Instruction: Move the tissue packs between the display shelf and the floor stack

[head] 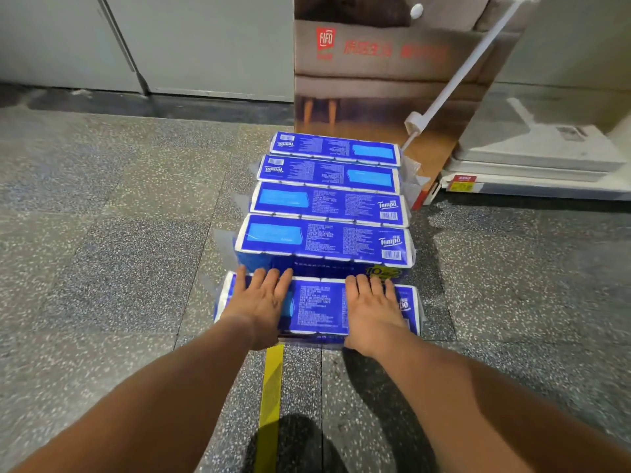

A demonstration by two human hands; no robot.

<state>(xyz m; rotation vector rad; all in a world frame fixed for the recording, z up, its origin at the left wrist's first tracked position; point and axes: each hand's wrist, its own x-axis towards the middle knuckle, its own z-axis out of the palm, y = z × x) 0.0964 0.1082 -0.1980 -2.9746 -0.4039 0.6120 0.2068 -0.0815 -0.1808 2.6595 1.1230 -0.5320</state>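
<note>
Left hand and right hand flat atop nearest tissue pack.

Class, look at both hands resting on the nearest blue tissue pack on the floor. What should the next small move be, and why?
Probably curl the fingers over the far edge and lift. The left hand and right hand lie flat on the nearest pack, fingers straight, gripping nothing. This pack sits lower than the next pack, so it seems free to come up.

Even, dimmish overhead light; soft shadows beside the tissue packs; wide-angle bending at edges; far poster blurred.
</note>
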